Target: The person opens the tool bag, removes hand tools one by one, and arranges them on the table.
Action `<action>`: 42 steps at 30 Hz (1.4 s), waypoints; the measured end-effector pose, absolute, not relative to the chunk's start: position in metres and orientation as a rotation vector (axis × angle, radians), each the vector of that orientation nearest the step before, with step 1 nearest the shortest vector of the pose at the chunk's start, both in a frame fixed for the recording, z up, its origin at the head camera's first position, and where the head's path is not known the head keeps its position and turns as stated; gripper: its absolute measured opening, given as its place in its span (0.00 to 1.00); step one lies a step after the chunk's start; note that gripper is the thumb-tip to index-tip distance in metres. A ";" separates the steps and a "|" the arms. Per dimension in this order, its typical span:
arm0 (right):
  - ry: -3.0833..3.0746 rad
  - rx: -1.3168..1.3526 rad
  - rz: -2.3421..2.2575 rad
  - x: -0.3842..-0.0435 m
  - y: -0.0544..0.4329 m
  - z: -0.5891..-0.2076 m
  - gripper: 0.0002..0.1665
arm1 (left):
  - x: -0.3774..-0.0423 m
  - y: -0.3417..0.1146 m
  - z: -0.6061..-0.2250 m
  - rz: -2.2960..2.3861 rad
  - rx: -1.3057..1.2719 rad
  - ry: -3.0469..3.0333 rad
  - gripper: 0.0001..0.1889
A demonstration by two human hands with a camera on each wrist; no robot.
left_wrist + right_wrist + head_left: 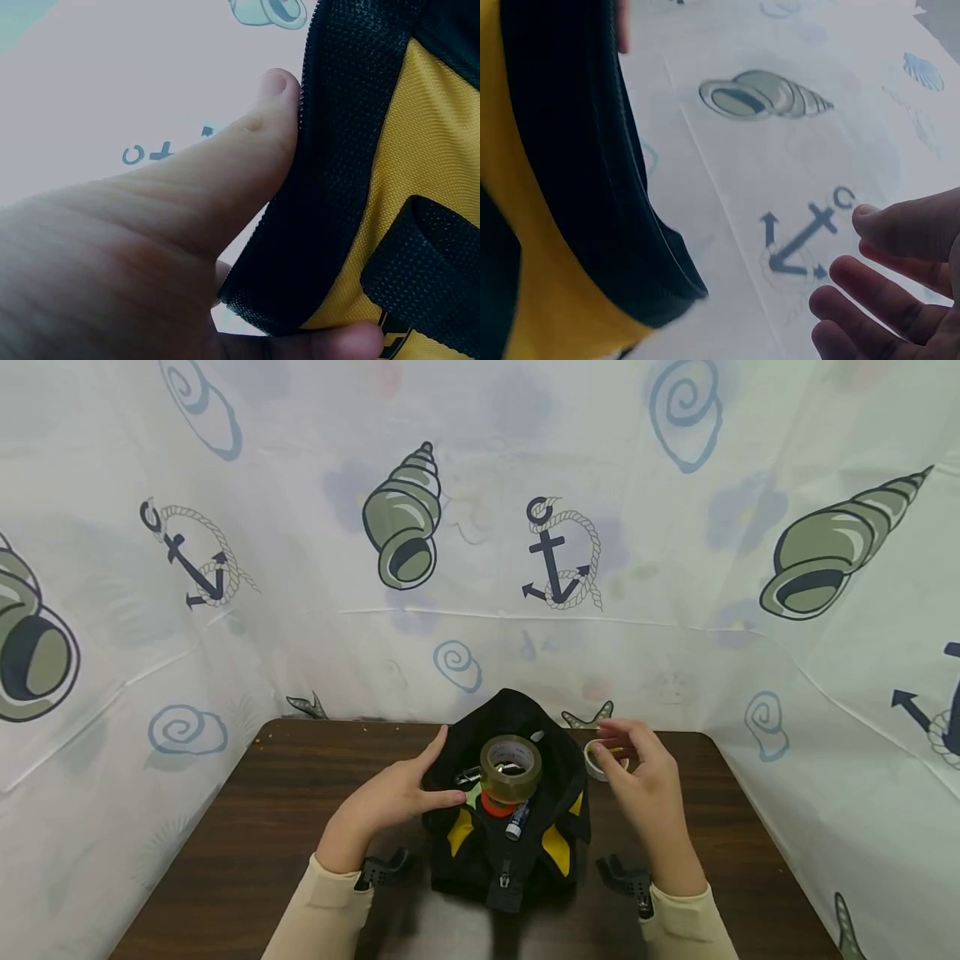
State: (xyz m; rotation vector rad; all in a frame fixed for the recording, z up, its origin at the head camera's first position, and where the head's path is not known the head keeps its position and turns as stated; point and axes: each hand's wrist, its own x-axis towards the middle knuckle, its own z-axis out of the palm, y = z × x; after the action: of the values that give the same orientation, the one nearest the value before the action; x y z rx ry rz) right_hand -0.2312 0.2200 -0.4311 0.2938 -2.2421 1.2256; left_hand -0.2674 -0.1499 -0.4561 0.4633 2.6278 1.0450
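A black and yellow zippered bag (480, 868) stands on the table with its mouth spread. My left hand (393, 797) holds its left rim, the thumb at the opening and other fingers on the outside. Inside the bag, a roll of brown packing tape (491, 783) sits on top, with an orange-red round thing (495, 807) under it. A small tube with a printed label (517, 821) lies in front of the roll. My right hand (645, 785) is off the bag's right side, fingers loosely bent and holding nothing. It overlaps a white tape roll (594, 769) in the head view.
The dark wooden table (315, 768) extends to both sides of the bag. A white cloth (480, 410) printed with shells and anchors hangs behind and at the sides. Black camera mounts (386, 867) are strapped to both wrists.
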 end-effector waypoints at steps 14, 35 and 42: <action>-2.435 0.515 1.239 -0.229 0.183 -0.415 0.26 | -0.268 -0.151 -0.457 1.037 0.466 2.627 0.59; -2.846 0.561 1.438 -0.269 0.144 -0.399 0.38 | -0.270 -0.153 -0.457 1.036 0.494 2.613 0.60; -3.033 0.508 1.262 -0.290 0.129 -0.397 0.42 | -0.269 -0.153 -0.457 1.039 0.499 2.609 0.60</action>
State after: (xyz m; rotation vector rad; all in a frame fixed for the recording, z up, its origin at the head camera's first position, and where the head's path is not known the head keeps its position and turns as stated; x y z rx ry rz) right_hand -0.2897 0.1292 -0.3975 0.5077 -3.0332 1.2617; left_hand -0.2688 -0.1532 -0.4566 0.4995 2.6092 1.0390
